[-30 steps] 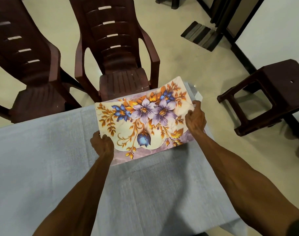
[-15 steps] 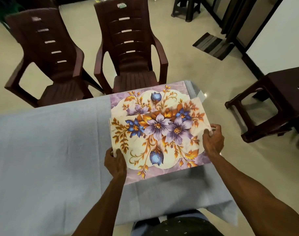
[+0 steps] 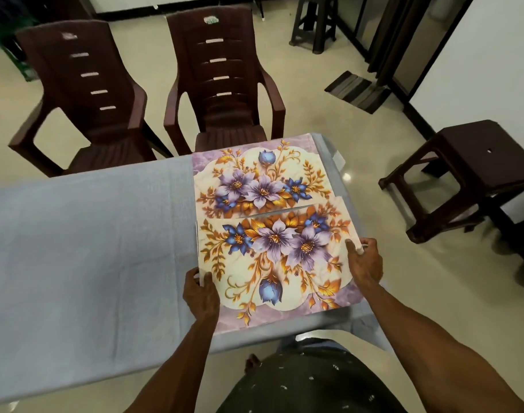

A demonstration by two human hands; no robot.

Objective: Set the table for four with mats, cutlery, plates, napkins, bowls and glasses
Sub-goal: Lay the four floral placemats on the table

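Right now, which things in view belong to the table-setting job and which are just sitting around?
Job:
- floral mat held by the left hand and right hand
- second floral mat lying flat at the far edge
- table with grey cloth
- two brown plastic chairs at the far side

Lying about:
- brown stool on the right
- dark stool further back
- striped doormat

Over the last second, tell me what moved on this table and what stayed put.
Both hands, left hand and right hand, drew the held floral mat back toward the near table edge, uncovering a second floral mat lying flat at the far side. Their grip on the mat's two sides is unchanged; the grey tablecloth stayed as it was.
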